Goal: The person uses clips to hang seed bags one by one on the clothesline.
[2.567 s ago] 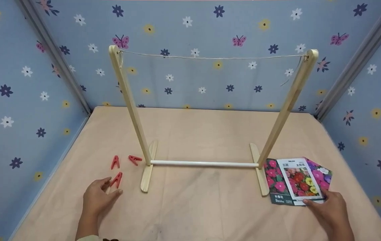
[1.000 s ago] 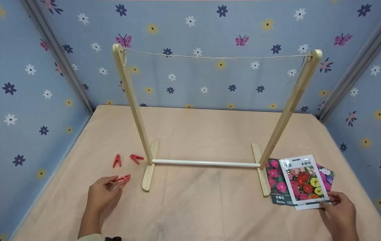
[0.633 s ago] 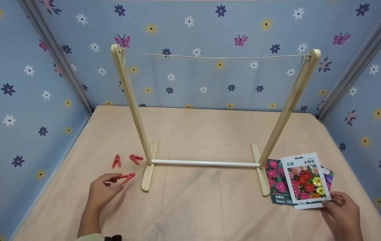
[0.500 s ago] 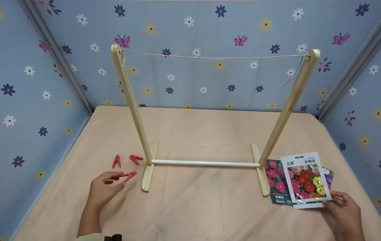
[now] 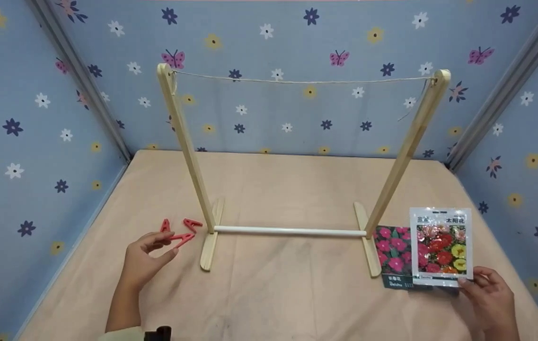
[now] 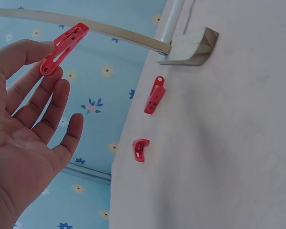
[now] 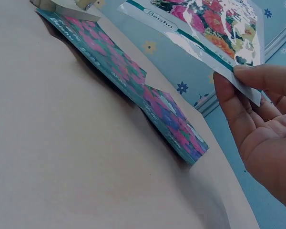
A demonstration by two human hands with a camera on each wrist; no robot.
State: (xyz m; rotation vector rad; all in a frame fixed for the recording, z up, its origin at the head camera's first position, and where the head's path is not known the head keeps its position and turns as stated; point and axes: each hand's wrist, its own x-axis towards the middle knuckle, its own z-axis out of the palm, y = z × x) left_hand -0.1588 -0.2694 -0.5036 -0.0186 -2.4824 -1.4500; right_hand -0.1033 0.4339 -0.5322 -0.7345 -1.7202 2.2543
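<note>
Head view: the left hand (image 5: 143, 258) pinches one red clothespin (image 5: 181, 238) at its fingertips, lifted off the bench (image 5: 287, 284), likely so its tail can be squeezed. The right hand (image 5: 489, 296) grips the seed packet (image 5: 441, 246) by its lower edge, upright, printed face showing. A wooden rack (image 5: 297, 156) stands between them, one string (image 5: 297, 81) across its top.
Left wrist view: clothespins count three, one held in the fingertips (image 6: 55, 62) with the other fingers spread loose, two lying on the bench (image 6: 155, 95) (image 6: 140, 149) near the rack's foot.
Right wrist view: thumb and fingers (image 7: 233, 102) clamp the packet's edge; two more flat packets (image 7: 133, 81) lie overlapped beneath, three in all.
</note>
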